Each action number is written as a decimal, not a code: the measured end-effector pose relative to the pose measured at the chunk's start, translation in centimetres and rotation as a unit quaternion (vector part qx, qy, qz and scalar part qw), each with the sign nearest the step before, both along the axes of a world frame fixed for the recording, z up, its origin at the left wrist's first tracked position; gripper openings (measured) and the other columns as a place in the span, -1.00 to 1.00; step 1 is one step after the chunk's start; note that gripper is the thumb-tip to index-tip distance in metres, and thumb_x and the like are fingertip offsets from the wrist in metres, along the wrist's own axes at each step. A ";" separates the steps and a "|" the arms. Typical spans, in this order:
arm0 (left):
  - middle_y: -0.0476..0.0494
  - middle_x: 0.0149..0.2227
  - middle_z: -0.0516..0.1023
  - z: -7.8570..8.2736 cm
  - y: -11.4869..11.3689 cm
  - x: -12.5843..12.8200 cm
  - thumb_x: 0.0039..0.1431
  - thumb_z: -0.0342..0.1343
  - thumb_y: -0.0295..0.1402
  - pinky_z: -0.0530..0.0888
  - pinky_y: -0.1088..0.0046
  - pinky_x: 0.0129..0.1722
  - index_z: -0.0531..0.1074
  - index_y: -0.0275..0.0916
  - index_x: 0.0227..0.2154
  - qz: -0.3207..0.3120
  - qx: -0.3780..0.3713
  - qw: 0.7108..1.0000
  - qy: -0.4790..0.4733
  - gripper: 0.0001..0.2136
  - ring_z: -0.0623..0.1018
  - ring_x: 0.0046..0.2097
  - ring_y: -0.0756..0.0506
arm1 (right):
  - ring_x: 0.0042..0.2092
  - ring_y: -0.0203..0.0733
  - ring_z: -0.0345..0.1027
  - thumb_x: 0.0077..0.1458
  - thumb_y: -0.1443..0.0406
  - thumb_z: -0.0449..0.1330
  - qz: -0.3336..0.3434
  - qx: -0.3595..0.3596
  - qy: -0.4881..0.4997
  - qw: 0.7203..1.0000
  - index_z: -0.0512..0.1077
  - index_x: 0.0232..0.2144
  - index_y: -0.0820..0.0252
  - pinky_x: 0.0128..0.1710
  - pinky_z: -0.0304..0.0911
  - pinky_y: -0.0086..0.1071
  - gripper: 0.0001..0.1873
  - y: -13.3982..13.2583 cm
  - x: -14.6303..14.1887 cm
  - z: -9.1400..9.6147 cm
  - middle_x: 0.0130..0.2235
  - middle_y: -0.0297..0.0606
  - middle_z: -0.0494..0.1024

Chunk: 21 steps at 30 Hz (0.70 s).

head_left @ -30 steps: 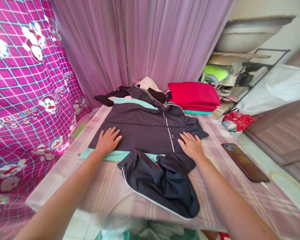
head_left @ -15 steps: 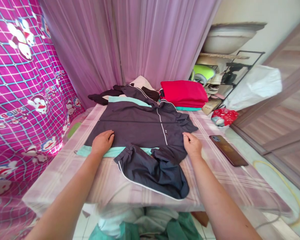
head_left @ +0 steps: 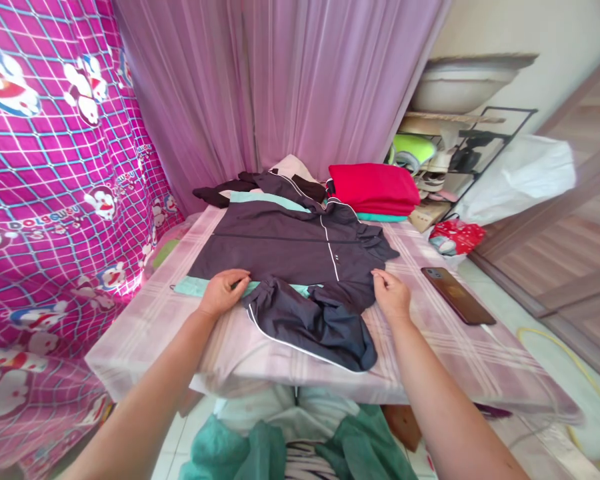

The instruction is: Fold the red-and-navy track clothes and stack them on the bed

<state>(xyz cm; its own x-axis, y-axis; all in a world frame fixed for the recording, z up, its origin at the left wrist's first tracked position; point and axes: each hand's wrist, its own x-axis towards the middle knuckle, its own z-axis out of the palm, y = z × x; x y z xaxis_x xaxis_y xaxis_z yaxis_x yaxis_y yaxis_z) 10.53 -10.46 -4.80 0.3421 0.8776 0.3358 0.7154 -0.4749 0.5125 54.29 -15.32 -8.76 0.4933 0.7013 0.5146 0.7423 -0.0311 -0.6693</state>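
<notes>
A dark grey jacket (head_left: 290, 250) with teal trim and white piping lies spread on a table under a pink checked cloth (head_left: 450, 340). One sleeve (head_left: 310, 327) is bunched up at the near edge. My left hand (head_left: 223, 292) rests on the jacket's teal hem, fingers curled and pinching the fabric. My right hand (head_left: 391, 295) sits at the jacket's right edge, fingers curled onto the cloth of the jacket.
A folded red garment (head_left: 375, 188) on a teal one lies at the back right, with more dark clothes (head_left: 260, 183) behind the jacket. A phone (head_left: 453, 295) lies at the right. Curtains hang behind; a rack with shoes (head_left: 440, 173) stands at the right. Teal clothes (head_left: 290, 447) lie below.
Both hands went from lying flat on the jacket to curled at its near edge; the left slid right along the teal hem. The camera view shifted slightly.
</notes>
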 end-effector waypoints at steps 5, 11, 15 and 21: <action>-0.20 0.02 0.62 -0.5 -0.5 -0.1 0.13 0.07 0.03 0.30 0.09 0.25 0.63 -0.12 -0.30 -0.053 -0.074 0.994 -0.057 -0.62 0.50 0.15 -0.24 | -0.12 0.01 0.55 0.07 0.16 0.07 -0.002 -0.031 -0.002 1.000 0.63 -0.32 0.09 -0.08 0.42 -0.19 -0.66 -0.9 -0.4 0.4 -0.18 -0.19 0.69; -0.20 0.06 0.59 0.3 -1.2 -0.1 -0.04 0.25 0.07 0.08 -0.04 0.32 0.59 -0.11 -0.40 -0.040 -0.155 0.976 -0.146 -0.65 0.44 0.20 -0.31 | -0.12 0.04 0.55 0.07 0.15 0.04 -0.011 -0.045 -0.015 0.999 0.63 -0.32 0.09 -0.10 0.42 -0.16 -0.63 -1.4 -0.8 0.5 -0.19 -0.17 0.69; -0.15 -0.21 0.65 1.3 -2.0 0.4 -0.10 0.29 0.11 0.43 0.23 0.00 0.51 -0.19 -0.43 -0.025 -0.210 0.925 -0.314 -0.57 0.57 -0.12 -0.17 | -0.14 0.03 0.56 0.07 0.13 0.03 -0.015 -0.036 -0.020 0.999 0.64 -0.32 0.08 -0.12 0.42 -0.18 -0.62 -1.4 -0.7 0.2 -0.20 -0.17 0.69; 0.11 -0.56 0.43 3.4 -1.1 2.1 -0.22 0.41 -0.03 0.29 0.57 -0.50 0.43 -0.21 -0.42 -0.005 -0.258 0.883 -0.393 -0.57 0.37 -0.52 0.08 | -0.19 -0.01 0.56 0.07 0.11 0.05 -0.005 -0.029 -0.021 0.999 0.64 -0.31 0.06 -0.16 0.42 -0.22 -0.62 -1.2 -0.3 -0.3 -0.21 -0.21 0.69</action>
